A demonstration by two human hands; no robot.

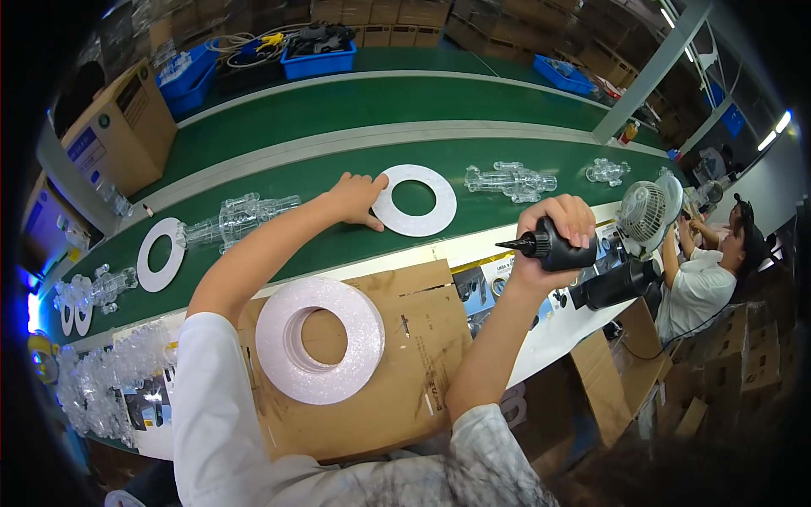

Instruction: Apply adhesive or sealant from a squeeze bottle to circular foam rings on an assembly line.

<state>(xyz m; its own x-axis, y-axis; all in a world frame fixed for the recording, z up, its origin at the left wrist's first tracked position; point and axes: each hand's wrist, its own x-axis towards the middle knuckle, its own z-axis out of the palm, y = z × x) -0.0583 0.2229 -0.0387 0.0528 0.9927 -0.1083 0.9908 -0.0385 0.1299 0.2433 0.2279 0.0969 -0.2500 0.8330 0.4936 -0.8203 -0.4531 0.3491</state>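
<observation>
matt white flat ring on smooth green belt; glossy black plastic tool; grainy foam ring on dull brown cardboard; clear glossy plastic parts.

The right hand wraps the black tool, hiding most of its body; only the nozzle tip shows. The left hand covers a bit of the white ring's edge. The clear plastic parts at the left blur into one heap near the dark rim. A co-worker at the right is partly hidden behind the fan. Far boxes are cut off by the top edge.
</observation>
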